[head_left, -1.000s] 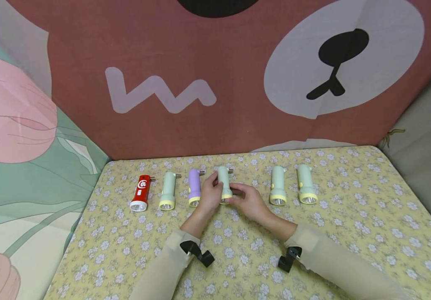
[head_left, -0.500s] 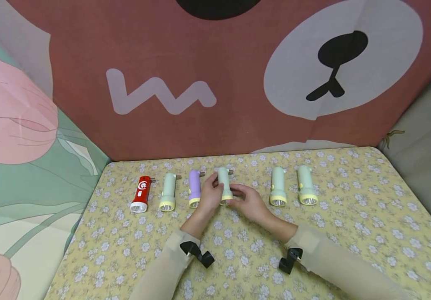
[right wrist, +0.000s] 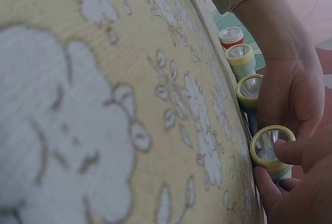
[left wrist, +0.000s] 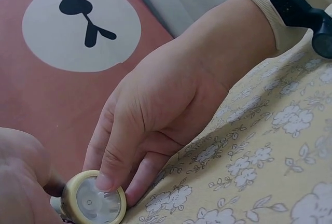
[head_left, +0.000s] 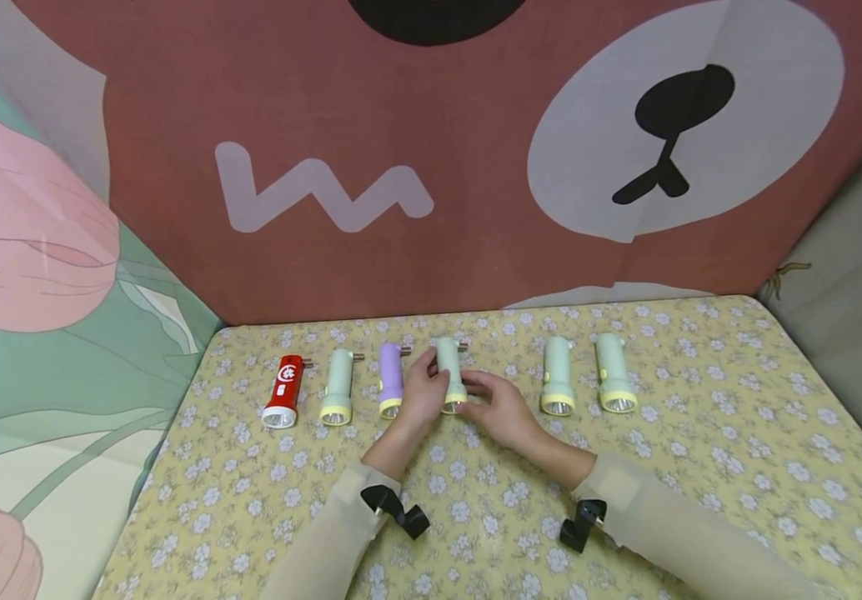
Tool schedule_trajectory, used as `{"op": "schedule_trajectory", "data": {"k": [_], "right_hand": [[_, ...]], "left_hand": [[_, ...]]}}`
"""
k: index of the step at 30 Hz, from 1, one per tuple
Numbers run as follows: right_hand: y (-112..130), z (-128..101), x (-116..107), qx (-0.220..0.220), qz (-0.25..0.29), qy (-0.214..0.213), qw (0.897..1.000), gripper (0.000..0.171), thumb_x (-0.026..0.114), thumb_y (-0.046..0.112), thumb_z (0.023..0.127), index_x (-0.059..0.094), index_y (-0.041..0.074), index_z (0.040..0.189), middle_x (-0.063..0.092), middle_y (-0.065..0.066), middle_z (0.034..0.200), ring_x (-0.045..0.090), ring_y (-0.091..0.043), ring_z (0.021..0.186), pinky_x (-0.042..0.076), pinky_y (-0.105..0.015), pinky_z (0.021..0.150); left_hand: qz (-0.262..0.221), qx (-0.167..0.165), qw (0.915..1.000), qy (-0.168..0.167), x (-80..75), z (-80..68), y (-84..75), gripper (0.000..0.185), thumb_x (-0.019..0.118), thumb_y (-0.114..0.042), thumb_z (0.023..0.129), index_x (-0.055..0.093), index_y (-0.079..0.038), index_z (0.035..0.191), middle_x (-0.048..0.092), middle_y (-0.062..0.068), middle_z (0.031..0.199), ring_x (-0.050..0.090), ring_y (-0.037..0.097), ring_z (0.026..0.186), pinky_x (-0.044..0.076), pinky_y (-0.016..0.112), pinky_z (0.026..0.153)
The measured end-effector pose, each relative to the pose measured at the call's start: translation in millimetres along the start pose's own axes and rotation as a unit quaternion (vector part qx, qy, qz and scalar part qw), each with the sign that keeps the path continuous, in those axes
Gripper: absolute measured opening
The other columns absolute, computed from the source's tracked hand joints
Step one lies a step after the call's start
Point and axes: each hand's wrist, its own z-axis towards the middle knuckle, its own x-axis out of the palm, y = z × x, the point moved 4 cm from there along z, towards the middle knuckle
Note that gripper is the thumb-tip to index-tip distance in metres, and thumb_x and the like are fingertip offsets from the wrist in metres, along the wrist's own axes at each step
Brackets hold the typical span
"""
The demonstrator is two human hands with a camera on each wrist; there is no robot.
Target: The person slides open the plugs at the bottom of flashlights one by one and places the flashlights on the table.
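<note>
A pale green flashlight with a yellow rim lies on the table in front of me, lens end towards me. My left hand grips its body from the left. With thumb and fingers, my right hand pinches the lens end. In the left wrist view the right thumb lies over the lens. The right wrist view shows the same thumb on the lens face and a finger under the rim. A purple flashlight lies just left of my left hand, which covers a little of it.
Further left are another pale green flashlight and a red one with a white head. Two more pale green flashlights, one nearer and one farther, lie to the right. Fabric printed with a bear backs the floral-covered table.
The whole head view has shifted down slightly. Both hands stay on the same pale green flashlight, with no clear movement of it on the table.
</note>
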Motion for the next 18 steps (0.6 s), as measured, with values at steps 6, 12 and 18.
{"op": "schedule_trajectory", "data": {"k": [6, 12, 18], "right_hand": [[1.9, -0.7, -0.3, 0.000, -0.006, -0.001, 1.000, 0.055, 0.075, 0.002, 0.091, 0.055, -0.001, 0.143, 0.064, -0.018, 0.134, 0.063, -0.033, 0.121, 0.055, -0.043, 0.098], [2.1, -1.4, 0.3, 0.006, -0.002, -0.001, 1.000, 0.055, 0.074, 0.004, 0.092, 0.054, 0.000, 0.143, 0.064, -0.017, 0.133, 0.062, -0.033, 0.121, 0.056, -0.042, 0.096], [1.9, -0.7, 1.1, 0.004, 0.007, 0.001, 1.000, 0.058, 0.074, 0.005, 0.091, 0.052, -0.001, 0.145, 0.062, -0.017, 0.135, 0.060, -0.034, 0.123, 0.055, -0.042, 0.098]], "left_hand": [[0.000, -0.002, 1.0000, -0.004, 0.2, 1.1, -1.2, 0.053, 0.047, 0.004, 0.104, 0.031, 0.010, 0.154, 0.047, 0.028, 0.147, 0.049, 0.039, 0.134, 0.043, 0.046, 0.112], [-0.003, -0.001, 1.0000, -0.002, 0.7, 1.1, -1.4, 0.053, 0.047, 0.005, 0.103, 0.032, 0.010, 0.153, 0.048, 0.028, 0.145, 0.049, 0.039, 0.132, 0.043, 0.046, 0.112], [-0.009, 0.002, 1.0000, 0.001, 0.2, 0.5, -2.4, 0.056, 0.050, 0.004, 0.102, 0.029, 0.011, 0.154, 0.046, 0.030, 0.146, 0.047, 0.040, 0.134, 0.041, 0.048, 0.113]]}}
